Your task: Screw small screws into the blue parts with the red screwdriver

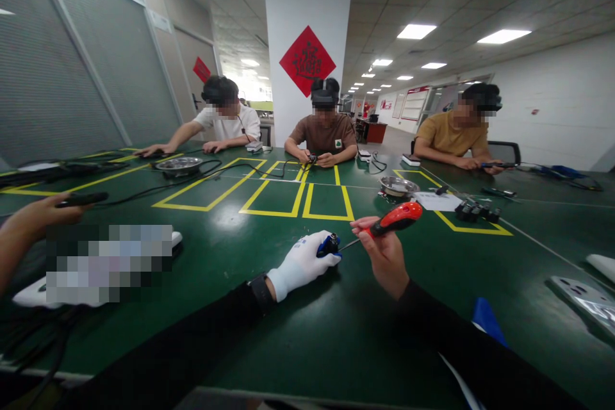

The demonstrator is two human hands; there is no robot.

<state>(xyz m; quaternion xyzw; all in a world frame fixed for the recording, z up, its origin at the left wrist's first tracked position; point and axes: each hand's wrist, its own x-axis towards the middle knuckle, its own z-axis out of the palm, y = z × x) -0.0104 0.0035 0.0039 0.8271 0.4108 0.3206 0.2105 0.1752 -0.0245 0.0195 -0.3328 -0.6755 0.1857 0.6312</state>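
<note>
My left hand (307, 262), in a white glove with blue fingertips, is closed around a small black part (329, 245) just above the green table. My right hand (384, 256) is bare and grips a red and black screwdriver (396, 218). The screwdriver's handle points up to the right, and its thin shaft slants down left to the black part. Whether the tip touches the part or sits in it, I cannot tell. My fingers hide most of the part.
The green table (216, 307) carries yellow tape outlines, metal bowls (398, 187) and several black parts (478, 211) at the right. A blue and white glove (489, 320) lies beside my right forearm. Several people work around the table; one hand (38, 218) at the left holds a black tool.
</note>
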